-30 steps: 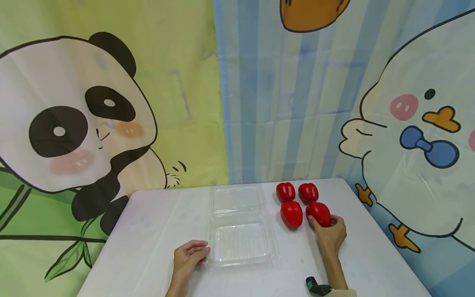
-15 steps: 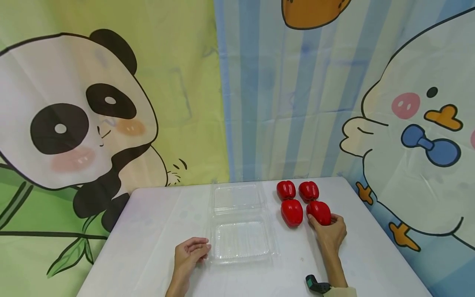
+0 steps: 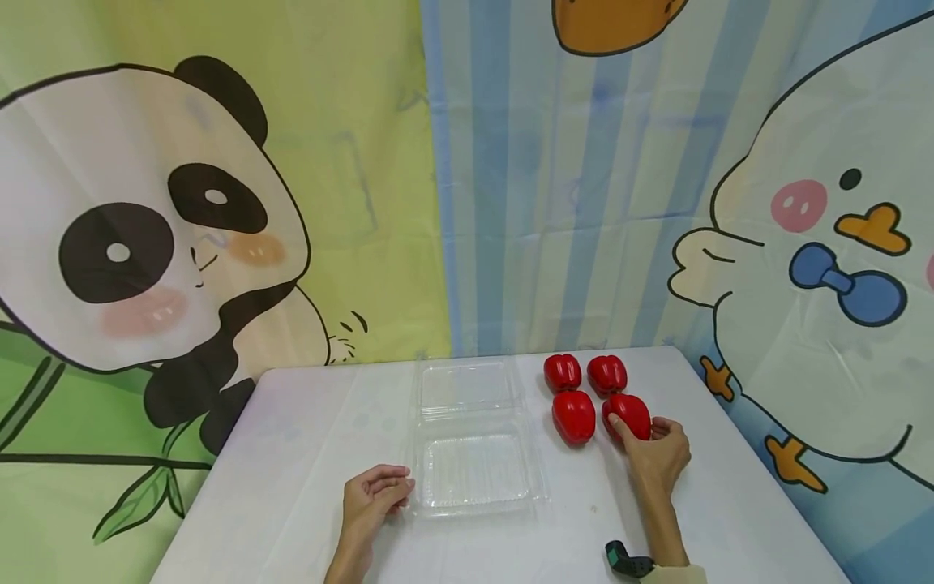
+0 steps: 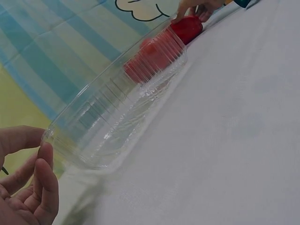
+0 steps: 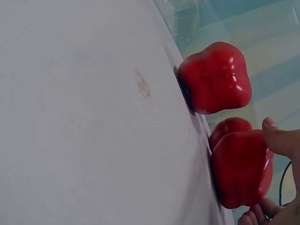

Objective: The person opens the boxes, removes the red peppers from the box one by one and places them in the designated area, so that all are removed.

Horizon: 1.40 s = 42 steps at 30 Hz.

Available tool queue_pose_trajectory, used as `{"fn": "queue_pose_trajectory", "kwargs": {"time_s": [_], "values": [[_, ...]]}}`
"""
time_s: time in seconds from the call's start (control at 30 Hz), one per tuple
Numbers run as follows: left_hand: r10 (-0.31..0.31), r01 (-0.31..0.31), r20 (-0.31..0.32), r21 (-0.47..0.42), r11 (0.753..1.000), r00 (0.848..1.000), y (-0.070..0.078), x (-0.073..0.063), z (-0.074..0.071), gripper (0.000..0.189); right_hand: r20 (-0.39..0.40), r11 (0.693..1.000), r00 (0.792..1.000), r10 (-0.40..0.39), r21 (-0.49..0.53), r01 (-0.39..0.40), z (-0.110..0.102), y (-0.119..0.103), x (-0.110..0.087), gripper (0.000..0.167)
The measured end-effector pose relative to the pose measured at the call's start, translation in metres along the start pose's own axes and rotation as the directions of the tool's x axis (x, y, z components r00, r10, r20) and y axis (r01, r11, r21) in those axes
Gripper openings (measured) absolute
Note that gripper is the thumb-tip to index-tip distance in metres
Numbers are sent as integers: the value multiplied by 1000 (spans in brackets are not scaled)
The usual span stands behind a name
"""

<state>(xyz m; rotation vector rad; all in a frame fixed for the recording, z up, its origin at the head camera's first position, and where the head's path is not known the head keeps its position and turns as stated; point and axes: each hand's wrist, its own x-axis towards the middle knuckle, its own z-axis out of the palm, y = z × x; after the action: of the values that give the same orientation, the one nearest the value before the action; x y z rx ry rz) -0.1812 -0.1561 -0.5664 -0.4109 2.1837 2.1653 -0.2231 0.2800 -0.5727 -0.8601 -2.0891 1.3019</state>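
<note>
A clear plastic hinged container (image 3: 477, 474) lies unfolded on the white table, its lid half toward the wall. My left hand (image 3: 372, 503) pinches the container's near left rim; in the left wrist view, thumb and finger meet at the corner of the clear wall (image 4: 105, 110). To the right of it, several red bell peppers stand in two rows. My right hand (image 3: 659, 456) holds the near right bell pepper (image 3: 629, 412), which stands on the table. In the right wrist view, the thumb touches one side of that pepper (image 5: 239, 164) while the other fingertips are at its lower end.
Left of the held pepper is another near bell pepper (image 3: 573, 418); two more, a left one (image 3: 562, 372) and a right one (image 3: 607, 375), stand behind. A printed cloth (image 3: 511, 203) hangs at the table's back edge. A dark device (image 3: 627, 561) sits at my right wrist.
My right hand has shifted slightly right, and its thumb has come up onto the front of the pepper. The left hand, container and peppers stay in place; the head view tilted slightly.
</note>
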Motion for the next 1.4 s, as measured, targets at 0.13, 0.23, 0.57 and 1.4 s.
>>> {"fn": "queue_pose_trajectory", "kwargs": {"time_s": [0.13, 0.23, 0.57, 1.4], "values": [[-8, 8, -7, 6, 1000, 1000, -1, -1, -2, 30, -29, 999, 999, -37, -22, 36, -7, -5, -1, 81], [-9, 9, -9, 11, 1000, 1000, -1, -2, -3, 31, -37, 997, 997, -71, -22, 70, -11, -11, -1, 81], [-14, 14, -5, 16, 1000, 1000, -2, -1, -6, 32, 11, 937, 938, -345, 52, 344, -10, -38, -10, 70], [105, -93, -73, 154, 984, 992, 11, 7, -27, 44, 326, 823, 767, -552, 68, 564, 15, -72, -23, 78]]}}
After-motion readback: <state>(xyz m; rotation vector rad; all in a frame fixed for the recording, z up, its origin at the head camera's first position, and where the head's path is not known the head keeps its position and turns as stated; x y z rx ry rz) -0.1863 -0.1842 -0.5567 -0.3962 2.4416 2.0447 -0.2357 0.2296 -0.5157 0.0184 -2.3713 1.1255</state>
